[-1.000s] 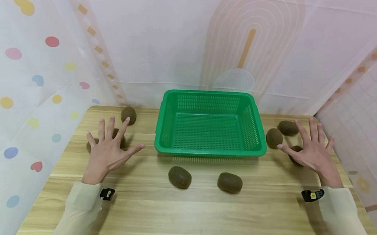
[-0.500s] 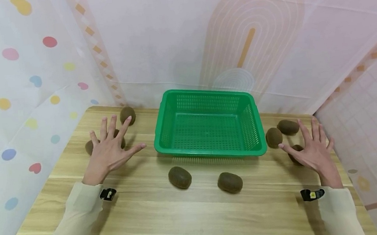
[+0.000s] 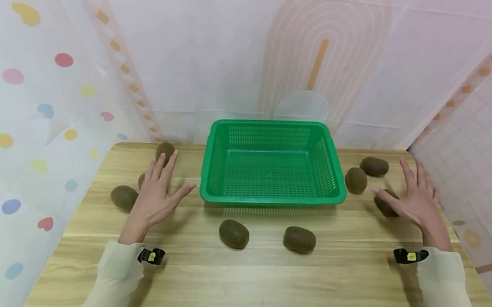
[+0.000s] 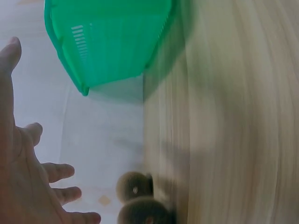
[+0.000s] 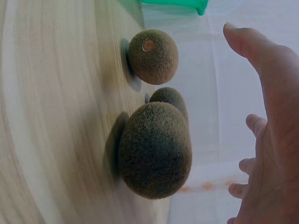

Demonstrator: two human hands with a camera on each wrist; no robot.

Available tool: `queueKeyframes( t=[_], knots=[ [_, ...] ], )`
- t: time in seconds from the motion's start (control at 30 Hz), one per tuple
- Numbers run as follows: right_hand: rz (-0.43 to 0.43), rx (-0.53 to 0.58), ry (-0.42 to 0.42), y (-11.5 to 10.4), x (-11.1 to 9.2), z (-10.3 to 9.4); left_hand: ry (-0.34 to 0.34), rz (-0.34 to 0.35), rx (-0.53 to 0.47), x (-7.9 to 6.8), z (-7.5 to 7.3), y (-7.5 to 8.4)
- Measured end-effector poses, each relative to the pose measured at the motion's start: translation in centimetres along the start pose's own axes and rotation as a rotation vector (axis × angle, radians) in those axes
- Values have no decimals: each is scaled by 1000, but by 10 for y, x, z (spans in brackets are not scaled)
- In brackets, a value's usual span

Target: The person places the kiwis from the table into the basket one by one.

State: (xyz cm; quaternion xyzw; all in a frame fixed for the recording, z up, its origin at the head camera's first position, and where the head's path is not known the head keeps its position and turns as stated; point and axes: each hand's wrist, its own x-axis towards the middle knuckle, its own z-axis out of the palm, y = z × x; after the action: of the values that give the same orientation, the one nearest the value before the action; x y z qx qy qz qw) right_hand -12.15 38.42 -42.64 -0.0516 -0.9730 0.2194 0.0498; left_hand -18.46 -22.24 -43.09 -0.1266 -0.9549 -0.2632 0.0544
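Observation:
A green plastic basket [image 3: 273, 203] stands at the back middle of the table with nothing in it. My left hand [image 3: 153, 201] hovers with spread fingers over the kiwis at the left: one kiwi [image 3: 124, 198] beside it, another kiwi [image 3: 141, 181] mostly hidden under it, and a far kiwi [image 3: 165, 151] by the fingertips. At the right my right hand [image 3: 418, 202], fingers apart, is above a near kiwi [image 3: 384, 204]. Two more kiwis, an upright-looking kiwi [image 3: 356, 180] and a lying kiwi [image 3: 374, 166], sit just beyond. The right wrist view shows a gap between palm and kiwis.
In front of the basket lie two kiwis, the left kiwi [image 3: 234, 234] and the right kiwi [image 3: 299, 240]. Cloth-covered walls [image 3: 204, 60] close off the wooden table [image 3: 256, 287] at the back and both sides.
My left hand has shifted right and turned, uncovering the leftmost kiwi. The right hand has moved slightly right, its fingers closer together. Kiwis and basket keep their places.

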Motion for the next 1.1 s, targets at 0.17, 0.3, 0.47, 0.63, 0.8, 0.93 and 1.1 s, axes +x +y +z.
queueKeyframes(
  t=[0.17,0.3,0.47,0.63,0.8,0.93,1.1],
  knots=[
    [30,58,-17,7,-5,1,-25,-18,-146,4,7,3],
    [45,83,-34,10,-7,3,-34,-12,-263,7,12,5],
    [62,130,-60,11,-8,8,-51,-49,-421,9,16,12],
    [55,167,-69,12,-9,13,-52,-113,-546,11,20,17],
    [79,189,-86,15,-10,13,-63,-127,-679,16,25,20],
    [80,204,-111,18,-9,12,-63,-130,-770,23,29,23],
    [110,208,-152,20,-10,11,-60,-157,-822,31,32,30]
  ],
)
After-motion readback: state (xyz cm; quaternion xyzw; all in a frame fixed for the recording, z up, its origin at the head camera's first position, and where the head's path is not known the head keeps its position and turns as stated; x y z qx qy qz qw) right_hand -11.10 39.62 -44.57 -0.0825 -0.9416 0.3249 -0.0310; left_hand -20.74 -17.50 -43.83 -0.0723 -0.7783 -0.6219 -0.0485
